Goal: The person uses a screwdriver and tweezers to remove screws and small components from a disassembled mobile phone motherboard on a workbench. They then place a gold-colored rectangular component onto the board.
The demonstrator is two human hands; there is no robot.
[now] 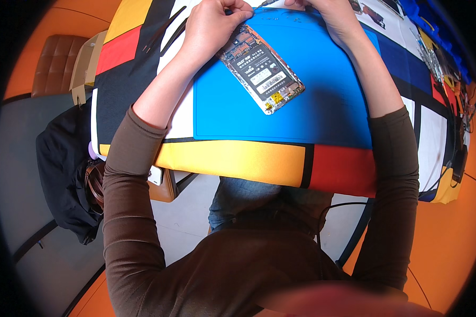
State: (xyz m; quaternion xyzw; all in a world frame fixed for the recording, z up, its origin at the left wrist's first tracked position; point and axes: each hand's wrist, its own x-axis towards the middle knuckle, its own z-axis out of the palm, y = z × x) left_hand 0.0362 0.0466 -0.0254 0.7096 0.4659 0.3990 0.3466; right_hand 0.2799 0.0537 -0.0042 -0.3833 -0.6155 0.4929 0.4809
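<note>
An opened smartphone [264,68] lies tilted on a blue work mat [333,113]. Its black battery [263,71] and bare circuit boards face up. At the phone's far left end is my left hand [214,24], closed, with thumb and fingertips pinched together. A slim grey piece [264,3] runs from those fingertips toward the right, along the picture's upper edge; its kind is unclear. My right hand [325,11] sits farther right above the mat's far side. Its fingers are curled closed and partly cut off, so what they hold cannot be made out.
Dark, thin tweezers-like tools [164,29] lie left of the mat on a colour-block tablecloth [232,158]. Several slender tools [432,61] and blue bins [444,31] line the right side. A brown padded chair [58,66] and a black garment [66,169] are off to the left.
</note>
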